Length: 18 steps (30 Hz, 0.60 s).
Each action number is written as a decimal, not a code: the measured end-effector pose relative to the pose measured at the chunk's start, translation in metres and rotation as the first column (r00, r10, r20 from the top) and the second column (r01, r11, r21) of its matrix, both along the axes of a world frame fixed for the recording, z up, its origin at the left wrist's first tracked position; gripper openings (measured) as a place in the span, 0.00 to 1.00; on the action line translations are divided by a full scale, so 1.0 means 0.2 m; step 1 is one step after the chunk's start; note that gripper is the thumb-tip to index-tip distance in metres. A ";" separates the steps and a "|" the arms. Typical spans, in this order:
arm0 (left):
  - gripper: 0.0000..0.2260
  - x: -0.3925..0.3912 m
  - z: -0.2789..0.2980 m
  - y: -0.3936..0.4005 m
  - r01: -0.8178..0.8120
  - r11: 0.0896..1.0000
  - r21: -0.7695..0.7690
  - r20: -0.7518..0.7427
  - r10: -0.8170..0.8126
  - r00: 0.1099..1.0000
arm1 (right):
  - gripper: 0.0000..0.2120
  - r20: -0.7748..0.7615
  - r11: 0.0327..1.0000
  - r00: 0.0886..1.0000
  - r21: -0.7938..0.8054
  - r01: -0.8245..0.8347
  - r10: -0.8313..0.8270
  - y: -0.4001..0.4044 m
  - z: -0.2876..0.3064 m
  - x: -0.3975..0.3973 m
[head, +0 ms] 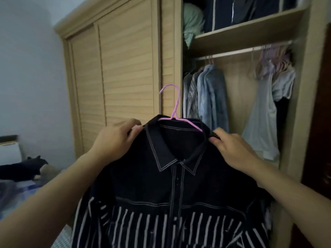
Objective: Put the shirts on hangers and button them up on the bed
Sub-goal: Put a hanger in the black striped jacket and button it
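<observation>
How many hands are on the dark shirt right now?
2. The left hand grips the dark shirt at its left shoulder, the right hand at its right shoulder, on either side of the collar and pink hanger.

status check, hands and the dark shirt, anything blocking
Left hand and right hand each grip a shoulder of the dark white-stitched striped shirt. Shirt on thin pink hanger, placket looks buttoned. Nothing in the way.

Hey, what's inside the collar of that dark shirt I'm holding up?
A pink hanger sits inside the dark shirt: its hook and neck rise above the collar and part of its arms shows at the neckline. Its ends are hidden under the shoulders, which the left hand and right hand grip.
</observation>
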<state>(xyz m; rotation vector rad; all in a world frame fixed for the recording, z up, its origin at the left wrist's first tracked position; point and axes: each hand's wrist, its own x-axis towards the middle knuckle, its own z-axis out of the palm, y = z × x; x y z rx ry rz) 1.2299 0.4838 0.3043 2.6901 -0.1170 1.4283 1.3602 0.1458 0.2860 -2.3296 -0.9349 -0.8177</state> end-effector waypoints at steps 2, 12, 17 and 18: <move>0.14 0.05 -0.21 0.08 -0.072 0.990 -0.121 -0.103 0.060 0.993 | 0.16 0.086 0.996 0.996 0.081 0.033 -0.040 -0.19 0.01 0.09; 0.11 0.52 -0.47 0.08 -0.156 0.880 -0.448 -0.766 -0.289 0.575 | 0.32 -0.226 0.966 0.970 -0.255 0.030 -0.090 -0.61 -0.12 0.27; 0.11 0.79 -0.39 -0.34 0.031 0.840 -0.541 -0.486 -0.343 0.804 | 0.32 -0.273 0.980 0.960 -0.200 0.007 -0.063 -0.58 -0.14 0.22; 0.13 0.78 -0.38 -0.46 0.167 0.784 -0.598 -0.343 -0.439 0.831 | 0.31 -0.266 0.981 0.961 -0.193 0.027 -0.079 -0.60 -0.12 0.21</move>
